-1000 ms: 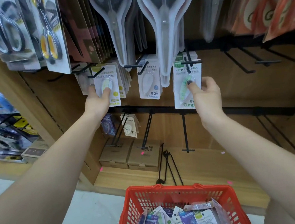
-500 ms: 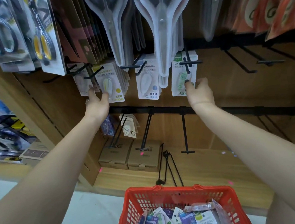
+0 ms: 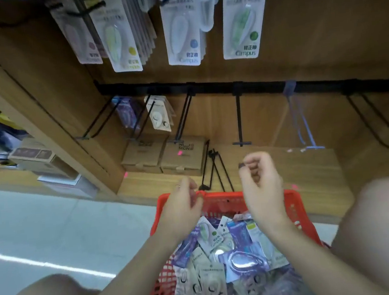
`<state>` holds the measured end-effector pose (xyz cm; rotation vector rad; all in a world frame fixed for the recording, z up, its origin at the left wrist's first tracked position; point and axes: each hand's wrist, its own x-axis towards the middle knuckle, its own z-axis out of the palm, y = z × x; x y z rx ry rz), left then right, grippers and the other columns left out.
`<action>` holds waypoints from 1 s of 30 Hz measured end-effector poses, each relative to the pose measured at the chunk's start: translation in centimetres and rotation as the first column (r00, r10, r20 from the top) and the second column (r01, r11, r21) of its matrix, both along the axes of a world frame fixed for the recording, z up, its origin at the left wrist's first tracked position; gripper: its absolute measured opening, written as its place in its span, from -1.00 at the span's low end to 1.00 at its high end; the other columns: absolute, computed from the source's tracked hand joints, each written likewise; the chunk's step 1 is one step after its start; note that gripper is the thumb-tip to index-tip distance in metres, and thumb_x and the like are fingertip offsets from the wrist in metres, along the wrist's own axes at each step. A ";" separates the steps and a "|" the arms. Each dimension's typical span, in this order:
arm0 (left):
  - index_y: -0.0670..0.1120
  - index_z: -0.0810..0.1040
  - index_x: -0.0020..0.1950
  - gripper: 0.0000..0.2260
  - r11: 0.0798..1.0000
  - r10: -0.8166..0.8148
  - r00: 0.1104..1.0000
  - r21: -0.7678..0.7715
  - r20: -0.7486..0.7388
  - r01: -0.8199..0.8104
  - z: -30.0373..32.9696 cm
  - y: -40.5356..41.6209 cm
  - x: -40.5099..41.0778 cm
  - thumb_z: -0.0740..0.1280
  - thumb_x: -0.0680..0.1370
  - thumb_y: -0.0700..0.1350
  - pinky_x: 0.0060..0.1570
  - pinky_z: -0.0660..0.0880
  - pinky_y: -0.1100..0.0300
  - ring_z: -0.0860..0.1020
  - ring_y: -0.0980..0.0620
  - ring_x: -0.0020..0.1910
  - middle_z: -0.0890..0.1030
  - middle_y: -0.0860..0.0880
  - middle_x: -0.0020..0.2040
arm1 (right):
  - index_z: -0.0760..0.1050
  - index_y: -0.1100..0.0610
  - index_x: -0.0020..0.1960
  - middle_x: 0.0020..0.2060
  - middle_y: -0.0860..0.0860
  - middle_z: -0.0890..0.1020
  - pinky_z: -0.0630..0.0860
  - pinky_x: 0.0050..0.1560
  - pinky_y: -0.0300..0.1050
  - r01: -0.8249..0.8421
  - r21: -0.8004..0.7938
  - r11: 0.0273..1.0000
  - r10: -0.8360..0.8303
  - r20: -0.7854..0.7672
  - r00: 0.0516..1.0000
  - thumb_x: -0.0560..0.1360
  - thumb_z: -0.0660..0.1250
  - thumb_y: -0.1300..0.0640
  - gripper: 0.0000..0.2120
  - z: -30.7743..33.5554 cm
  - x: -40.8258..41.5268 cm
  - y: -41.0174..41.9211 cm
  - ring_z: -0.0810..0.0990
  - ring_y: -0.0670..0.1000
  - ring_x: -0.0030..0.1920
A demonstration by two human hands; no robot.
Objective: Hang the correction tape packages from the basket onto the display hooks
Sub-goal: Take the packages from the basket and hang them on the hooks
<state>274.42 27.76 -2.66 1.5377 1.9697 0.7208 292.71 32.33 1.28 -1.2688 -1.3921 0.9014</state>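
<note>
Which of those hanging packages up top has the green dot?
The rightmost package in the upper row. Its tape dispenser and dot are green, while its neighbours show a blue dot and a yellow dot.

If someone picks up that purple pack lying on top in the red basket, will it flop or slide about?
The purple pack looks like a flat card under a glossy blister, so probably fairly stiff and light. The shiny plastic may be slippery. It lies loose on the heap in the basket, so neighbouring packs could shift.
</note>
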 end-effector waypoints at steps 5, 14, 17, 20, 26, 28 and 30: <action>-0.16 0.42 0.34 -0.70 0.837 -0.334 0.925 -0.509 -0.181 0.202 -6.9 -2.2 0.0 0.28 0.66 -0.05 -0.02 0.47 0.05 0.59 -0.23 0.17 0.61 -0.22 0.20 | 0.53 0.08 0.06 -0.07 -0.01 0.64 0.57 0.01 -0.11 -0.168 -0.563 0.809 0.392 0.303 0.869 0.60 0.34 0.28 -0.88 -11.0 2.5 -1.6 0.66 0.11 0.01; 0.01 0.23 0.63 -0.36 0.494 -0.583 0.811 -0.813 -0.046 0.309 -14.0 -6.3 0.7 0.40 0.62 0.07 0.31 0.48 -0.02 0.46 -0.22 0.42 0.38 -0.17 0.51 | 0.45 0.12 0.39 0.31 0.09 0.47 0.44 0.22 -0.03 -0.223 -0.736 0.640 0.761 0.566 0.316 0.55 0.39 0.10 -0.57 -19.0 4.4 -5.2 0.48 0.20 0.33; 0.00 0.23 0.63 -0.43 0.509 -0.602 0.797 -0.796 -0.055 0.329 -14.5 -6.4 1.7 0.35 0.66 0.03 0.33 0.47 -0.05 0.45 -0.21 0.44 0.40 -0.18 0.52 | 0.33 0.08 0.53 0.40 0.11 0.37 0.36 0.39 0.06 -0.269 -0.706 0.655 0.754 0.635 0.167 0.55 0.43 0.04 -0.40 -19.0 3.8 -5.4 0.36 0.18 0.42; -0.02 0.27 0.61 -0.53 0.525 -0.620 0.780 -0.784 -0.085 0.332 -15.2 -6.6 2.6 0.25 0.70 -0.04 0.30 0.47 -0.06 0.46 -0.21 0.43 0.46 -0.20 0.48 | 0.28 0.09 0.57 0.45 0.13 0.29 0.27 0.47 0.08 -0.281 -0.703 0.654 0.733 0.680 0.003 0.55 0.44 0.06 -0.35 -19.3 4.2 -6.0 0.25 0.18 0.47; 0.03 0.34 0.61 -0.57 0.607 -0.473 0.881 -0.732 -0.018 0.311 -15.5 -6.5 1.5 0.22 0.73 -0.08 0.16 0.52 0.05 0.59 -0.15 0.26 0.51 -0.18 0.45 | 0.30 0.12 0.56 0.49 0.16 0.30 0.27 0.52 0.05 -0.257 -0.700 0.666 0.724 0.690 -0.003 0.55 0.45 0.15 -0.36 -20.2 4.5 -6.6 0.29 0.18 0.48; -0.06 0.34 0.61 -0.57 0.670 -0.368 0.930 -0.696 -0.007 0.260 -15.4 -6.1 0.5 0.23 0.73 -0.11 0.06 0.52 0.10 0.63 -0.14 0.19 0.51 -0.19 0.46 | 0.33 0.13 0.52 0.44 0.15 0.34 0.39 0.44 0.03 -0.222 -0.721 0.656 0.748 0.660 0.068 0.55 0.48 0.02 -0.38 -19.9 4.4 -6.3 0.41 0.18 0.40; -0.08 0.35 0.60 -0.57 0.726 -0.278 0.960 -0.660 -0.029 0.190 -15.3 -5.8 -0.5 0.24 0.72 -0.14 -0.06 0.49 0.19 0.63 -0.12 0.11 0.54 -0.20 0.43 | 0.29 0.15 0.53 0.39 0.14 0.40 0.49 0.32 0.03 -0.181 -0.742 0.646 0.763 0.620 0.182 0.55 0.48 -0.03 -0.33 -19.4 4.3 -5.7 0.50 0.17 0.32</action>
